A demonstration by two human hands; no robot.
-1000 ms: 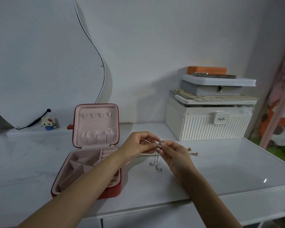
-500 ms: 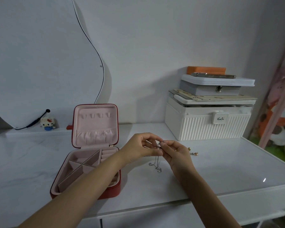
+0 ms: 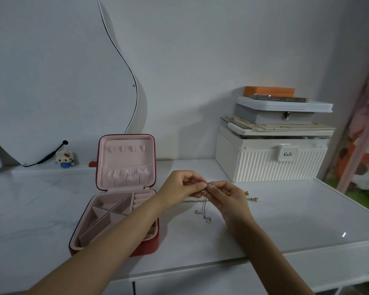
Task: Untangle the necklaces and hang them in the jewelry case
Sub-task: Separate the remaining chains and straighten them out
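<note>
Low in the frame, two bare forearms reached up from the bottom edge over the white tabletop (image 3: pixel 285 213). At the centre, the left hand (image 3: pixel 180 188) and the right hand (image 3: pixel 228 195) met fingertip to fingertip, both pinching the same small part of a thin silver necklace (image 3: pixel 203 209), whose chains hung down from the pinch and ended in small pendants just above the table. A ring showed on one finger of the right hand. Just right of that hand, small gold beads (image 3: pixel 251 195) lay on the surface. At centre left the red jewelry case (image 3: pixel 124 196) stood open, its pink lid upright. Farther back at right sat a white ribbed box (image 3: pixel 271 162) with smaller boxes stacked on top.
</note>
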